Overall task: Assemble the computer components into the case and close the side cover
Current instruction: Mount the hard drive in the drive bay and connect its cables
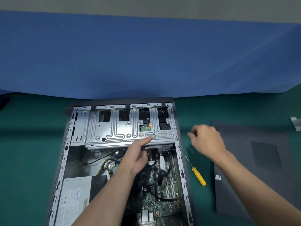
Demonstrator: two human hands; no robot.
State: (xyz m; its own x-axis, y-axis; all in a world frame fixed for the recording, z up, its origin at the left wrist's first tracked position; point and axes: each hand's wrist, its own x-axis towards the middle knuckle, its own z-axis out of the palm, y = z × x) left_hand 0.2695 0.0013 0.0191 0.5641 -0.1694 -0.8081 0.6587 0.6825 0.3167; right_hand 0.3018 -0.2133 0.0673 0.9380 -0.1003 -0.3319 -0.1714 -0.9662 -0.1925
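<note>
Head view: the computer case (180,159) lies on its side on the green table (29,144), open side up, its far end against a blue partition (146,54). A silver drive cage (114,129) fills the far part of the case. Nearer the camera, the power supply (75,198) sits at the left and the motherboard (162,201) at the right, with black cables (161,162) running from under the cage down over the board.

The left hand (138,155) reaches in over the motherboard. Its index finger lies straight along the near edge of the cage, the tip just beside a screw (154,136) set in the cage. Its other fingers curl in under that edge among the cables, and I cannot tell whether they hold anything.

The right hand (206,141) is blurred, above the table just right of the case, fingers bent toward the thumb; I cannot tell whether it pinches something.

A screwdriver (197,175) with a yellow handle lies on the table just beside the right wall of the case. The dark side cover (254,168) lies flat on the table further right, apart from the case and partly under the right forearm. A small metal bracket (295,125) shows at the right edge
</note>
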